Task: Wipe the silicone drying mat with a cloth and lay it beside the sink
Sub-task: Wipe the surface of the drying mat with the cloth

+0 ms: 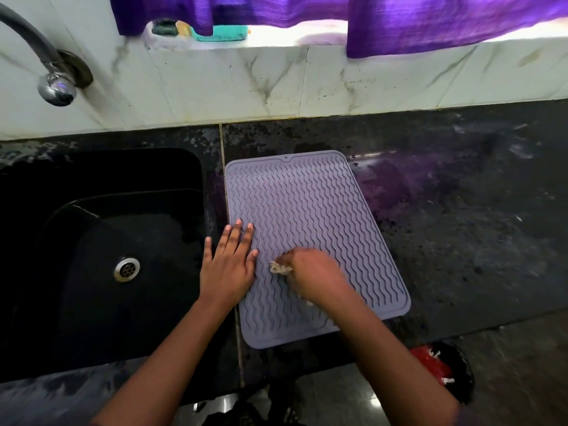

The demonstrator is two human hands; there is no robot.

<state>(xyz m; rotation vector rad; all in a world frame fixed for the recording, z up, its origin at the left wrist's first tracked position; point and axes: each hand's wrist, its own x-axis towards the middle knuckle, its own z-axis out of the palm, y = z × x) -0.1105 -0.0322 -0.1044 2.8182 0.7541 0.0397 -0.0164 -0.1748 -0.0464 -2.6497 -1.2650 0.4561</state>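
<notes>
A grey-purple silicone drying mat [310, 216] with wavy ridges lies flat on the black counter, just right of the black sink [101, 235]. My left hand [229, 265] lies flat with straight fingers on the mat's left edge. My right hand [316, 276] grips a small crumpled light cloth [278, 268] and presses it on the mat's lower middle. Most of the cloth is hidden under the hand.
A chrome tap [52, 78] juts from the marble wall over the sink. The dark, wet counter [461, 216] stretches to the right. Purple curtains [430, 16] hang over the sill, where soap items [215, 32] sit. A red and black object [436, 367] lies on the floor below.
</notes>
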